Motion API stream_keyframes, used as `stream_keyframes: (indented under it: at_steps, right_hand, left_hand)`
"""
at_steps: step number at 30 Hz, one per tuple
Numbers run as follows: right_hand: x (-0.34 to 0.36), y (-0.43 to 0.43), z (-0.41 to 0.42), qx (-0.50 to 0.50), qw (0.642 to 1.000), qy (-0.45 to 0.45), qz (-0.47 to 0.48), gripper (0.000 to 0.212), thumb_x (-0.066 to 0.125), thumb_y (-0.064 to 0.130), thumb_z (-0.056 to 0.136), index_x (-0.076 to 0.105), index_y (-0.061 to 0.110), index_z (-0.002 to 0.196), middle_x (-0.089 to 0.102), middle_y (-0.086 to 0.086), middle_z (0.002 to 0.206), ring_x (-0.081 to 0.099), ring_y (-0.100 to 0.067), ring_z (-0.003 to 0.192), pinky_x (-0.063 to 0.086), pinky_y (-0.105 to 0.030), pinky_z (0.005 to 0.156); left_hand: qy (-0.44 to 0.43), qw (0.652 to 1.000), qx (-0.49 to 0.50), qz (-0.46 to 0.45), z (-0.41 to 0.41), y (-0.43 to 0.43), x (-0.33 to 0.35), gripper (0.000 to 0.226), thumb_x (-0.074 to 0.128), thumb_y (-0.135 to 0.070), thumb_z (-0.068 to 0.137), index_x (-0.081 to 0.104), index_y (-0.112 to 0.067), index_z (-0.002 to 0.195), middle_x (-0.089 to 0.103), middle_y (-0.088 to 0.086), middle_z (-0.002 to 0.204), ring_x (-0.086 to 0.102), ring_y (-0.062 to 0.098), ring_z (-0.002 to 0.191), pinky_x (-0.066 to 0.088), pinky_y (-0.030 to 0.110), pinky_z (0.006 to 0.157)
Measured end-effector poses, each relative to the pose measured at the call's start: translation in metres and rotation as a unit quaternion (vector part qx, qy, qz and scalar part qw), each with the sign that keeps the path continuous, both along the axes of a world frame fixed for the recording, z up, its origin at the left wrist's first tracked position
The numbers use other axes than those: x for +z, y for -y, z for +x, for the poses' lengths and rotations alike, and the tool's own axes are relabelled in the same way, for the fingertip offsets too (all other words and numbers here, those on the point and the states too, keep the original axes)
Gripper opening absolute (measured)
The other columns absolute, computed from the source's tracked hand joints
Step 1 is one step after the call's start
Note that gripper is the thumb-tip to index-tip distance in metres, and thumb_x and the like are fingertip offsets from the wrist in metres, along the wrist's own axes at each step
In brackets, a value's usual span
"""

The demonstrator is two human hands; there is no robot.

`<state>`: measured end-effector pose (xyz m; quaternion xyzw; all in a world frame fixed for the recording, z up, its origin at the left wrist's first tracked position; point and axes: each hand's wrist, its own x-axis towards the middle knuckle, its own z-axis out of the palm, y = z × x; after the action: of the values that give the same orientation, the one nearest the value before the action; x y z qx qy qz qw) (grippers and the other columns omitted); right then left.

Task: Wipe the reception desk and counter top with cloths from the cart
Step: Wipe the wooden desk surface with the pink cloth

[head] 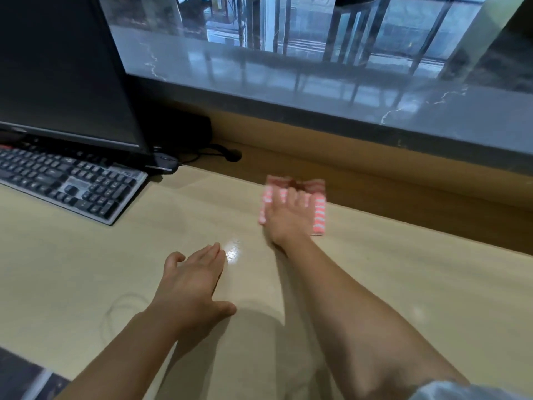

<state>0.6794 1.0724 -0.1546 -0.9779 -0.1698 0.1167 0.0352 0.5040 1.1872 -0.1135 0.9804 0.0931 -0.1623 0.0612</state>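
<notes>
A folded pink-and-white striped cloth lies on the light wooden desk, near its back edge. My right hand presses flat on the cloth with fingers spread straight. My left hand rests flat on the desk, nearer to me, fingers straight and holding nothing. Above and behind the desk runs the raised grey marble counter top, glossy with reflections. The cloth is blurred by motion.
A black monitor stands at the left with a black keyboard below it. A dark mouse and cables lie by the monitor's base. A wooden upstand rises behind the desk. A faint ring mark shows on the desk.
</notes>
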Motion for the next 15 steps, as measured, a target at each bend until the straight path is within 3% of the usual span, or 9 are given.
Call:
stream_keyframes:
  at_steps: [3, 6, 10, 12, 15]
  right_hand:
    - [-0.007, -0.054, -0.034, 0.163, 0.986, -0.023, 0.016, 0.06, 0.018, 0.046, 0.103, -0.007, 0.03, 0.155, -0.02, -0.007, 0.161, -0.019, -0.028, 0.148, -0.013, -0.049, 0.118]
    - [-0.01, -0.08, -0.053, 0.242, 0.969, -0.051, 0.014, 0.055, 0.013, 0.046, 0.104, -0.004, 0.035, 0.155, -0.023, -0.002, 0.16, -0.023, -0.023, 0.147, -0.017, -0.046, 0.116]
    - [-0.011, -0.065, -0.048, 0.279, 0.959, -0.05, 0.026, 0.053, 0.016, 0.044, 0.105, -0.001, 0.037, 0.155, -0.02, 0.002, 0.161, -0.021, -0.018, 0.148, -0.016, -0.042, 0.118]
    - [-0.011, -0.046, -0.041, 0.275, 0.96, -0.043, 0.037, 0.053, 0.015, 0.045, 0.104, 0.0, 0.037, 0.155, -0.018, 0.002, 0.162, -0.019, -0.017, 0.148, -0.015, -0.041, 0.118]
    - [-0.011, -0.008, -0.027, 0.228, 0.972, -0.032, 0.053, 0.053, 0.016, 0.046, 0.104, 0.003, 0.037, 0.155, -0.015, 0.002, 0.163, -0.016, -0.017, 0.149, -0.013, -0.039, 0.117]
  left_hand:
    - [0.003, 1.0, 0.0, 0.025, -0.01, -0.003, -0.003, 0.095, 0.054, -0.072, 0.07, 0.023, -0.027, 0.148, 0.015, -0.012, 0.159, 0.014, 0.005, 0.144, 0.007, 0.036, 0.106]
    - [0.01, 0.999, 0.002, 0.031, -0.013, -0.003, -0.002, 0.07, 0.055, -0.073, 0.066, 0.044, -0.035, 0.124, 0.043, -0.021, 0.132, 0.031, 0.003, 0.133, 0.011, 0.034, 0.099]
    - [-0.007, 0.999, 0.012, 0.038, -0.008, 0.002, 0.003, 0.061, 0.058, -0.071, 0.064, 0.047, -0.034, 0.111, 0.046, -0.021, 0.119, 0.038, 0.003, 0.128, 0.015, 0.036, 0.1]
    - [-0.016, 0.999, 0.018, 0.043, -0.007, 0.003, 0.004, 0.065, 0.06, -0.07, 0.064, 0.048, -0.031, 0.115, 0.045, -0.017, 0.134, 0.034, 0.005, 0.134, 0.015, 0.039, 0.104]
    - [-0.049, 0.997, 0.028, 0.052, -0.006, 0.005, 0.007, 0.087, 0.063, -0.069, 0.067, 0.038, -0.027, 0.139, 0.016, -0.007, 0.16, 0.017, 0.005, 0.145, 0.009, 0.041, 0.111]
